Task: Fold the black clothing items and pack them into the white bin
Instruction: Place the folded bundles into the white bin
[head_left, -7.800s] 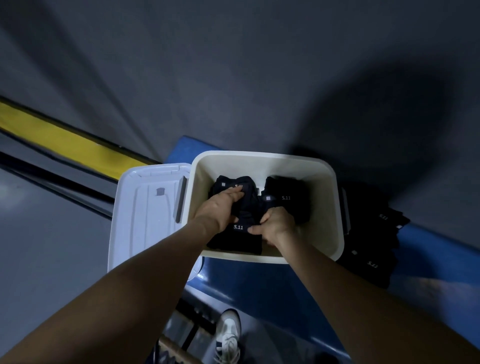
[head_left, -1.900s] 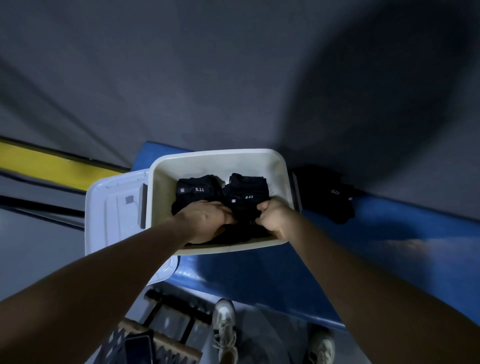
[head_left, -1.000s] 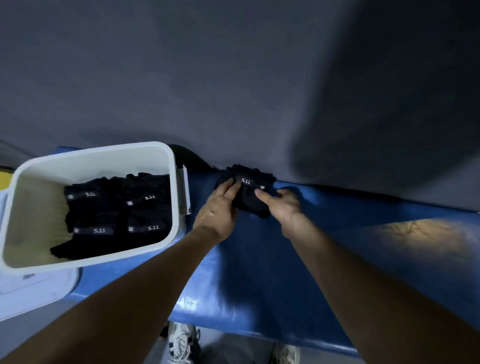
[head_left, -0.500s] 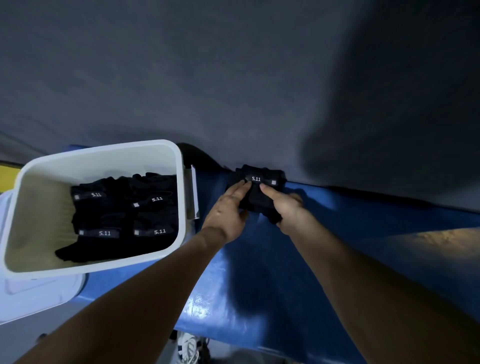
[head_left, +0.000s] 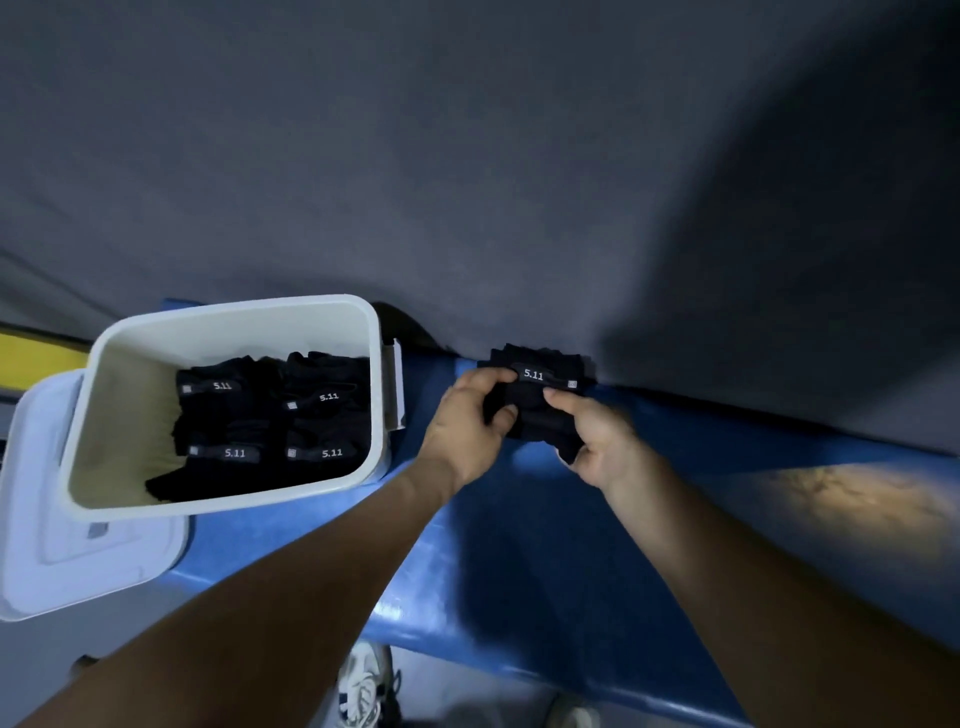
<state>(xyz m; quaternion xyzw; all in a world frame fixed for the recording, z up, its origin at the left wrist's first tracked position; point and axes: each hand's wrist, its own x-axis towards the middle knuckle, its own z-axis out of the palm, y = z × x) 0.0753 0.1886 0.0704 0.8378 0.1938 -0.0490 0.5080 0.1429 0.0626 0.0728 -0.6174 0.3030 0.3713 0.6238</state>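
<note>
A folded black garment (head_left: 540, 400), its "5.11" waistband label facing up, is held in the grip of both hands at the back edge of the blue desk (head_left: 545, 545), against the grey wall (head_left: 467, 156). The left hand (head_left: 465, 431) is curled round the garment's left side, thumb pressed on its front; the right hand (head_left: 597, 436) is clenched on its right side, with fingers pinching near the label. To the left, the white bin (head_left: 228, 317) is seen on the same desk, with four folded black items (head_left: 270, 421) laid in two rows inside, each showing a "5.11" label; they are packed toward the bin's right side. A white lid (head_left: 67, 545) lies beneath and beside the bin at its left. A white shoe (head_left: 363, 686) is visible on the floor below the desk edge.
</note>
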